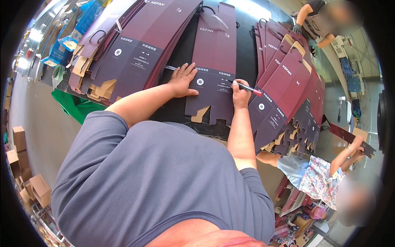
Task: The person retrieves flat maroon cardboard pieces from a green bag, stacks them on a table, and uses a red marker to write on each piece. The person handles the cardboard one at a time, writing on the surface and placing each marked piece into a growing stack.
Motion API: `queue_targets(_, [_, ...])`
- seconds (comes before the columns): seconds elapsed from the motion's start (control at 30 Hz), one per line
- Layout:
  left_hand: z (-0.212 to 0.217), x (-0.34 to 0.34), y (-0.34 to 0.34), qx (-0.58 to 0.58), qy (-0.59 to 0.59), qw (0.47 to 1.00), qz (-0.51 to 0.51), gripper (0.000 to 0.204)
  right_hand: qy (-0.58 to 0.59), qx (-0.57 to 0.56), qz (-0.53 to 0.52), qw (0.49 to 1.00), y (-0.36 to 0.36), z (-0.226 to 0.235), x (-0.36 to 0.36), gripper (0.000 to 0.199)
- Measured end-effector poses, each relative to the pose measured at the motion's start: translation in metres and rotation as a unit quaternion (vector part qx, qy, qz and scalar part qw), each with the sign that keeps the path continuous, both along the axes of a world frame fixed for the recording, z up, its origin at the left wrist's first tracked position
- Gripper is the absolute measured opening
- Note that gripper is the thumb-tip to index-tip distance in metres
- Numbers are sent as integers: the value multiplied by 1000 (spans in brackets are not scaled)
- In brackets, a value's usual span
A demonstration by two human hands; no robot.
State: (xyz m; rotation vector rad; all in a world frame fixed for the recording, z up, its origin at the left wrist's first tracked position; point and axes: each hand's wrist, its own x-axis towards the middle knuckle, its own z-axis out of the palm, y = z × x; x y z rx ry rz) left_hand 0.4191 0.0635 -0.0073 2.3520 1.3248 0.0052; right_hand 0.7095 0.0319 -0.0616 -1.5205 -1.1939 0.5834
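Note:
A flattened maroon and dark purple carton (216, 45) with a black cord handle lies lengthwise before me on the black table (175, 57). My left hand (184, 81) rests on its left edge, fingers spread and thumb on the dark panel. In my right hand (240, 95) is a marker pen (249, 88), its red end pointing right. The pen's other end is over the small printed marks near the carton's right edge; whether the tip touches cannot be made out.
Similar flat cartons are piled on the left (140, 49) and fanned out on the right (284, 78). Blue boxes (80, 26) stand far left, above a green sheet (74, 107). A gloved person (314, 24) works at the far right; another person (319, 179) holds a carton nearer.

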Motion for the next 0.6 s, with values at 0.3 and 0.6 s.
queue_targets(0.3, [1,0,1,-4,11,1000,2,97,-48,-14,-3,999,2,14,-13,24])
queue_targets(0.6, [-6,-1,2,12,23,1000,-4,98,96,-15,-57,994,5,17,-12,30])
